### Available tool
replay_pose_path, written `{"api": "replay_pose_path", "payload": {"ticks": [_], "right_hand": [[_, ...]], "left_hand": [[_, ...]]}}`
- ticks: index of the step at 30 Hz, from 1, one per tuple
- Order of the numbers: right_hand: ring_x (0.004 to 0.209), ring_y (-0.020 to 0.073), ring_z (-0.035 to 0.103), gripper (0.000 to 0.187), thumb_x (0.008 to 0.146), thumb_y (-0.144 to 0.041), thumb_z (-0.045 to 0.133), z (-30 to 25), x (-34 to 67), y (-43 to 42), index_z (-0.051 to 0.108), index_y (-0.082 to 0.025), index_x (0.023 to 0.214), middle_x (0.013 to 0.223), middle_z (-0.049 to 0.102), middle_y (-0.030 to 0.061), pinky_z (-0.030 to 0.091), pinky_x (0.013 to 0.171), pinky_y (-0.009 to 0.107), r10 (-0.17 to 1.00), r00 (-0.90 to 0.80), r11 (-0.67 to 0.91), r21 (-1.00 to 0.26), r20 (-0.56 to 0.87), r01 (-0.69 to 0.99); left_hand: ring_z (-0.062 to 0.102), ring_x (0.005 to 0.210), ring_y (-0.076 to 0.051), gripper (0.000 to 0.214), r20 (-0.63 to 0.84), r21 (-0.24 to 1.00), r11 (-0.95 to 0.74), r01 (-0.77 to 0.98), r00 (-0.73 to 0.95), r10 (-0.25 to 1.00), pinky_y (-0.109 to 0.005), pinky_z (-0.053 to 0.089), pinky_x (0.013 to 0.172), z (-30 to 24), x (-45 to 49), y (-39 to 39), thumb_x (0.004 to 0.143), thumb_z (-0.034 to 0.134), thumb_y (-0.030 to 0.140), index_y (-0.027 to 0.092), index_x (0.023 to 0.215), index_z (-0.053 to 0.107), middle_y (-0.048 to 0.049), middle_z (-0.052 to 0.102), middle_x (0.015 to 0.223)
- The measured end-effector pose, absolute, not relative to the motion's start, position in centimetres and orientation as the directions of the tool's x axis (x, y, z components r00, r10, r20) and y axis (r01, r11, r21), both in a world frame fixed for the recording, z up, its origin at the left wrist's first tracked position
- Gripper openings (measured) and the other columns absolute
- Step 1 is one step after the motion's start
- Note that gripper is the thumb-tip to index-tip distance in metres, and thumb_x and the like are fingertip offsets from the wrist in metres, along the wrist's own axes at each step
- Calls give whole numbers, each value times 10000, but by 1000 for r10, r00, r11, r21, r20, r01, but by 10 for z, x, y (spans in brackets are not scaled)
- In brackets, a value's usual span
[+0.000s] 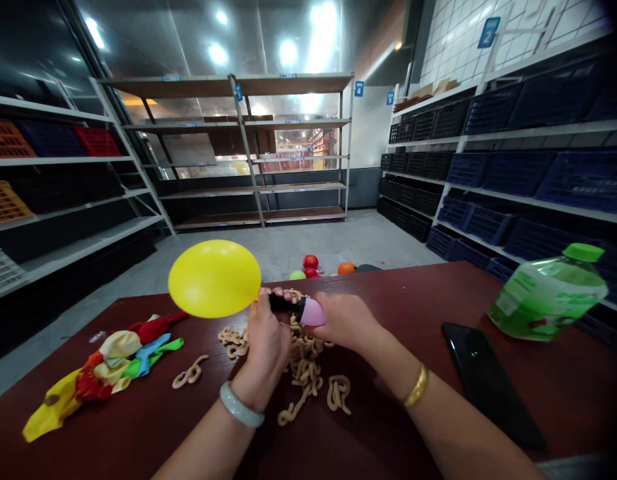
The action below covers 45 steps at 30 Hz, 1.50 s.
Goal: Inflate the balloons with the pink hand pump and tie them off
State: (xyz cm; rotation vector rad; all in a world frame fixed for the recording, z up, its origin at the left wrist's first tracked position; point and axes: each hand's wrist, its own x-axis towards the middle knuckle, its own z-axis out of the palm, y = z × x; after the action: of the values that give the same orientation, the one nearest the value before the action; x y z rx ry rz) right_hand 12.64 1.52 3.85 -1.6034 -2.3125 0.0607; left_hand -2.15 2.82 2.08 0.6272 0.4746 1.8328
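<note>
The round yellow rubber balloon [214, 279] touches the left hand [268, 333]. Right of it, the grip of this hand and of the right hand [347, 321] clasps a black-and-pink tubular tool [299, 309]. Behind the balloon runs the dark-red tabletop [398, 293] edge, then open grey floor [383, 243].

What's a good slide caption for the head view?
Left hand at an inflated yellow balloon, right hand on a black-and-pink object, above curly beige strands on a dark red table.

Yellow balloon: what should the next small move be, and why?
Probably pinch the yellow balloon at its neck with the left hand: it looks round and full, its narrow end meets that hand, and the right hand holds the black-and-pink tool by its pink end.
</note>
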Motion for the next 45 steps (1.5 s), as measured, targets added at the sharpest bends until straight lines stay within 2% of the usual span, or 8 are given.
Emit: {"api": "replay_pose_path", "payload": {"ticks": [4, 8, 11, 19, 26, 32, 39, 45], "right_hand": [[794, 245, 672, 488, 715, -664, 634, 42, 138, 25, 636, -263, 993, 909, 729, 32, 346, 574, 287, 931, -341, 365, -293, 129, 884], [794, 221, 655, 449, 666, -603, 707, 44, 160, 34, 670, -266, 961, 914, 730, 17, 367, 585, 278, 924, -383, 353, -397, 2, 847], [762, 207, 643, 439, 657, -577, 717, 44, 170, 35, 681, -259, 957, 896, 726, 16, 375, 588, 277, 916, -401, 349, -438, -30, 828], [772, 223, 649, 461, 635, -588, 725, 41, 161, 30, 686, -259, 956, 896, 729, 27, 346, 573, 275, 919, -394, 375, -332, 8, 866], [791, 227, 674, 442, 682, -589, 699, 43, 140, 20, 673, -281, 999, 928, 740, 13, 353, 560, 262, 918, -396, 372, -384, 17, 845], [844, 272, 685, 557, 717, -651, 642, 35, 124, 19, 632, -271, 1124, 987, 742, 57, 360, 587, 292, 938, -331, 344, -356, 99, 869], [800, 252, 666, 462, 688, -597, 693, 34, 141, 26, 655, -268, 1010, 919, 733, 46, 344, 569, 295, 930, -363, 360, -323, 54, 875], [781, 236, 653, 421, 692, -587, 691, 31, 153, 30, 654, -262, 957, 895, 728, 32, 339, 571, 294, 922, -378, 384, -284, 81, 878]], "left_hand": [[557, 663, -140, 166, 208, 602, -375, -705, -315, 926, -291, 486, 639, 32, -46, 40, 844, 663, 268, 175, 794, 535, -2, 545, 728], [550, 643, -136, 152, 187, 588, -424, -688, -395, 900, -279, 472, 617, 44, -78, 47, 819, 647, 204, 180, 768, 506, 10, 527, 693], [542, 624, -131, 139, 159, 580, -452, -678, -450, 879, -269, 462, 598, 45, -93, 50, 813, 630, 193, 183, 767, 499, 17, 523, 679], [545, 649, -125, 165, 156, 566, -390, -726, -370, 916, -266, 472, 639, 23, -55, 41, 822, 660, 239, 182, 786, 509, 10, 540, 715], [559, 664, -118, 196, 161, 607, -325, -725, -289, 944, -269, 497, 708, 16, -9, 19, 840, 676, 308, 175, 780, 544, 0, 566, 723], [541, 623, -127, 177, 201, 605, -387, -696, -336, 920, -264, 460, 588, 30, -39, 32, 848, 648, 275, 184, 789, 508, 7, 536, 709], [534, 585, -125, 134, 141, 575, -470, -670, -485, 863, -248, 421, 543, 41, -107, 58, 843, 599, 214, 189, 777, 484, 17, 522, 658], [529, 591, -120, 118, 136, 541, -471, -696, -481, 866, -252, 431, 566, 35, -106, 59, 845, 589, 196, 183, 781, 490, 17, 525, 663]]}}
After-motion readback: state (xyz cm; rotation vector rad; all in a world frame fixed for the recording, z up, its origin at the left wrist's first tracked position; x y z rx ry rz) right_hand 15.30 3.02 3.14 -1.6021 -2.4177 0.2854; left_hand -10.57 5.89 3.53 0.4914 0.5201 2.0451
